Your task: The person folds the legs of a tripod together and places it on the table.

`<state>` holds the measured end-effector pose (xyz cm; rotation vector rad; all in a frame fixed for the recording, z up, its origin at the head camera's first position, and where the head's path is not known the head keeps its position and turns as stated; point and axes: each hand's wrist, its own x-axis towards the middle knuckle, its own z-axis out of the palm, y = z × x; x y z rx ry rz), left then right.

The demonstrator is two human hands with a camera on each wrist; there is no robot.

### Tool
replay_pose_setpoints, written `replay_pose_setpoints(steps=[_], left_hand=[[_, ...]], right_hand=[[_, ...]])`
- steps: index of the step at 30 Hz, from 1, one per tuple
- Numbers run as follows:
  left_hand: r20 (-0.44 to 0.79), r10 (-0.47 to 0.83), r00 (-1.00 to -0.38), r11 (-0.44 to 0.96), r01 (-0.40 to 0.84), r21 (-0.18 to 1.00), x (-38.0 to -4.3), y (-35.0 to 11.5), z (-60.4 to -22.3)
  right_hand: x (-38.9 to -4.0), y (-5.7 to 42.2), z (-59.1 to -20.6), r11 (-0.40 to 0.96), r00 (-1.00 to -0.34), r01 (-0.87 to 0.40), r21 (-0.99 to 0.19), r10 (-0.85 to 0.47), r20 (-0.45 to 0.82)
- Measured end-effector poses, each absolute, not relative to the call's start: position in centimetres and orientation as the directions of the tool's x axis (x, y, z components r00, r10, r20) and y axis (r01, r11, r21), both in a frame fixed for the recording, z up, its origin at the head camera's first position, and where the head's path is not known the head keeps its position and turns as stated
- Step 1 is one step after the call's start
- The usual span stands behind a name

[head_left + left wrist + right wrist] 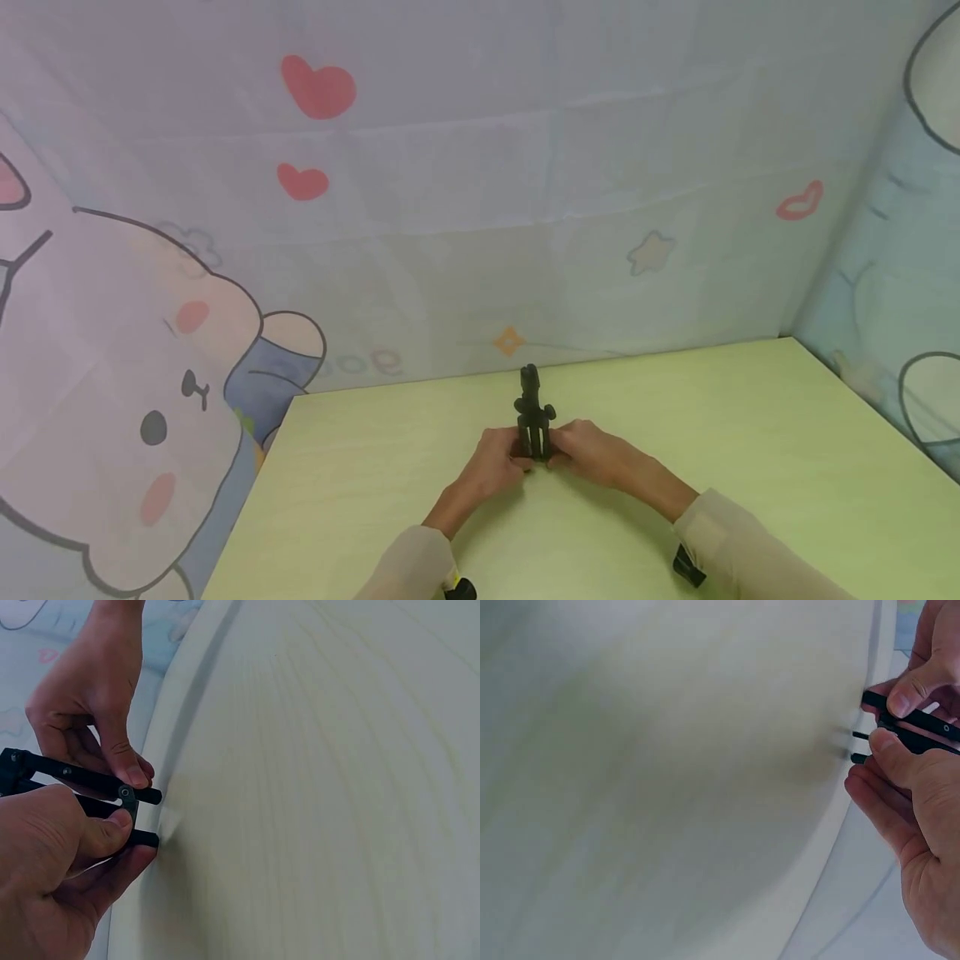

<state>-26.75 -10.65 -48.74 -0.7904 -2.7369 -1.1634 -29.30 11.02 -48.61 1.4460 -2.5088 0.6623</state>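
A small black tripod (530, 408) stands upright near the middle of the pale table, its legs close together and pointing down, with knobs on its upper part. My left hand (495, 460) grips a leg from the left, thumb pressed on it. From the right side, my right hand (592, 452) pinches another leg between thumb and fingers. Dark legs with a hinged brace (126, 793) show between the two hands in the left wrist view. The tripod's head lies outside the right wrist view, where leg ends (859, 758) poke out past the fingertips.
The light yellow-green table (360, 483) reaches to a printed cloth backdrop (465, 183) behind it. More cloth (900, 275) hangs along the right. Black devices (688, 567) sit at both sleeve cuffs.
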Motion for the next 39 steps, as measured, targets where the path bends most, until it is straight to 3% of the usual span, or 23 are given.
replay_pose_setpoints(steps=[6,11,24,34,39], left_hand=[[0.258,0.432,-0.864,0.568,0.482,0.666,-26.6,-10.4,-48.8],[0.243,0.437,-0.866,0.574,0.476,0.666,-26.6,-10.4,-48.7],[0.243,0.435,-0.867,0.548,0.469,0.692,-26.5,-10.8,-49.1],[0.344,0.293,-0.892,0.527,0.451,0.720,-25.6,-10.8,-49.4],[0.312,0.258,-0.914,0.478,0.401,0.781,-25.1,-10.8,-49.4]], right_hand=[[-29.7,11.3,-48.6,0.439,-0.489,-0.872,-0.217,-0.801,0.346],[-29.8,11.6,-49.1,0.431,-0.487,-0.873,-0.230,-0.799,0.352],[-29.2,11.7,-48.8,0.285,-0.582,-0.740,-0.609,-0.725,0.368],[-28.1,11.2,-48.9,0.253,-0.614,-0.693,-0.675,-0.698,0.369],[-27.6,11.0,-49.2,0.274,-0.649,-0.666,-0.694,-0.671,0.358]])
